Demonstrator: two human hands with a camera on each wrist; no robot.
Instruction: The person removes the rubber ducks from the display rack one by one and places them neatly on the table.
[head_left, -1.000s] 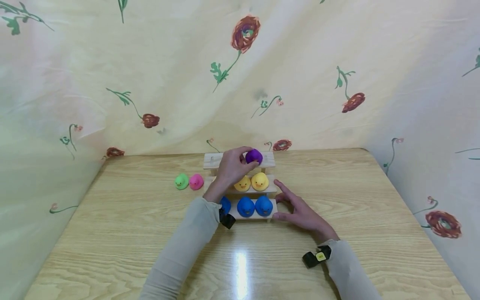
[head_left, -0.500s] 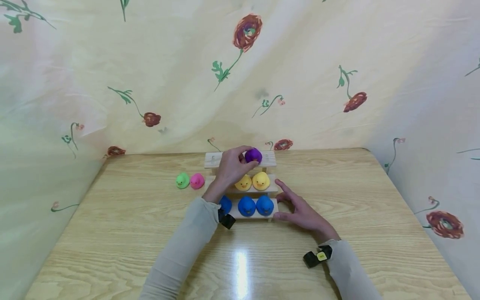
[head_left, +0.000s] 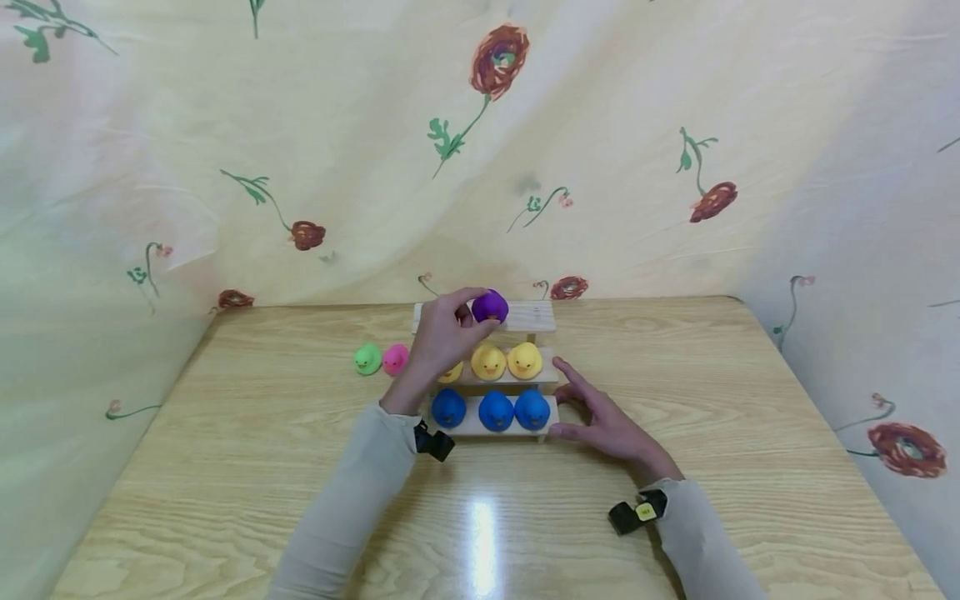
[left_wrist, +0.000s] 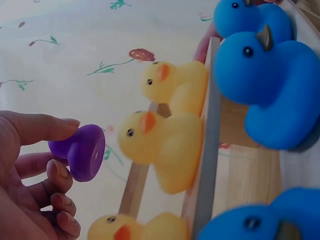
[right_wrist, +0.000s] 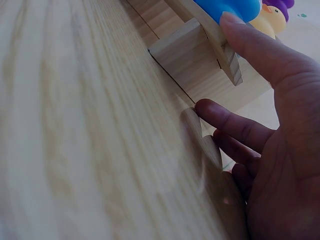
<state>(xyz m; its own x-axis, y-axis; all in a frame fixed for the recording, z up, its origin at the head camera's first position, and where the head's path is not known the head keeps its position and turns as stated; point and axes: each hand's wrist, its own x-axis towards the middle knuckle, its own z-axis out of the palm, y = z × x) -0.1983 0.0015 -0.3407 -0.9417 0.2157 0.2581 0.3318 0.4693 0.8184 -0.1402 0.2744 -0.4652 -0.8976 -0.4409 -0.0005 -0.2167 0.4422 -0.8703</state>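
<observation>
My left hand (head_left: pixel 441 335) pinches a purple rubber duck (head_left: pixel 489 306) between thumb and fingers over the top step of a three-step wooden stand (head_left: pixel 536 317). In the left wrist view the duck's flat underside shows, with no step against it. Yellow rubber ducks (head_left: pixel 524 361) line the middle step, one partly behind my left wrist. On the bottom step sit blue rubber ducks (head_left: pixel 496 411), two close together and one apart at the left. My right hand (head_left: pixel 606 423) lies at the stand's right end, fingers loosely spread, thumb tip by the bottom step's end and fingertips near the table.
A green duck (head_left: pixel 367 359) and a pink duck (head_left: pixel 394 359) stand on the wooden table (head_left: pixel 247 450), left of the stand. Floral cloth (head_left: pixel 360 167) hangs behind the table and along both sides.
My left hand has moved left along the top step with the purple duck, uncovering more of the yellow and blue ducks. My right hand stays in place.
</observation>
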